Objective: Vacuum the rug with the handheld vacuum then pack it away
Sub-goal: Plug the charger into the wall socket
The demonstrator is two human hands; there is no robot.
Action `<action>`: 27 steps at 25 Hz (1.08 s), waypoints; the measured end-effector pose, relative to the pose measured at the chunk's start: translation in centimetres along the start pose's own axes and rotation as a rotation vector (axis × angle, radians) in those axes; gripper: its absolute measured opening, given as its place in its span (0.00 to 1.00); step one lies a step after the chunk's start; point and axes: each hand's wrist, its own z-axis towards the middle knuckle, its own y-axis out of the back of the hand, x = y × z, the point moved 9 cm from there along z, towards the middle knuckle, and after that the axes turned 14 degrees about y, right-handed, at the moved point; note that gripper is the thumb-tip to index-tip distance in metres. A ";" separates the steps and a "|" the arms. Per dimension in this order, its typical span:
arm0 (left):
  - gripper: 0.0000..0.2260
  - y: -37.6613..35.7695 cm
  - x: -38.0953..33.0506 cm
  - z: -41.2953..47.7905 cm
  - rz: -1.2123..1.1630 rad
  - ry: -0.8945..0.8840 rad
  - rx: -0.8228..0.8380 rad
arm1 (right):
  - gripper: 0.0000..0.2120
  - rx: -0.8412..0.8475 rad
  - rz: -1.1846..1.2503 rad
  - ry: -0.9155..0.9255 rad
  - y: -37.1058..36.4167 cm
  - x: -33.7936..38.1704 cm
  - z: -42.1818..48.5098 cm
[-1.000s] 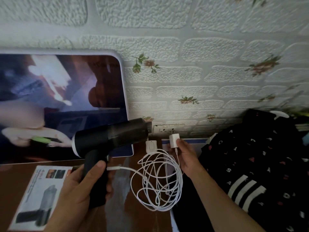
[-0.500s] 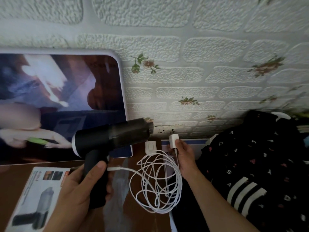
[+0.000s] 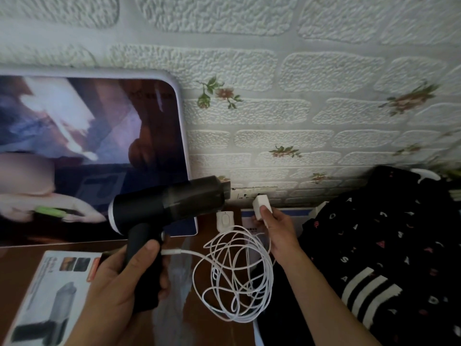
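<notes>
Vacuum: the black handheld vacuum [image 3: 169, 206] is held in the air above the brown table [image 3: 17, 263], its barrel roughly level and its nozzle end toward the wall.
Left hand: the left hand [image 3: 119, 290] has its fingers and thumb wrapped round the vacuum's handle, below the barrel.
Cable: the white cable [image 3: 237, 275] is plugged into the vacuum's handle and hangs in loose, tangled loops to the right of it.
Adapter: the white cube adapter [image 3: 261, 205] is just right of the vacuum's nozzle, at the wall socket [image 3: 249, 192]; I cannot tell whether it is seated.
Right hand: the right hand [image 3: 279, 231] pinches the adapter between thumb and fingers.
Small white device: the small white device [image 3: 225, 219] lies below the vacuum's nozzle.
Box: the printed box [image 3: 45, 295] lies on the table to the lower left of the vacuum.
Screen: the lit screen [image 3: 87, 156] stands behind the vacuum, to its left.
Clothing: the dark garment [image 3: 386, 245], with white stripes, lies well to the right of the vacuum.
</notes>
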 end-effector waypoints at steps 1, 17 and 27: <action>0.46 -0.1 -0.1 0.1 -0.008 -0.002 -0.005 | 0.07 -0.004 -0.030 0.015 -0.1 0.1 0.0; 0.32 -0.3 -1.1 0.3 -0.049 0.025 0.033 | 0.05 -0.065 -0.028 -0.083 -0.8 0.5 0.2; 0.31 -0.3 -0.4 1.2 -0.039 0.029 0.041 | 0.04 -0.075 0.053 -0.161 -1.1 1.3 0.7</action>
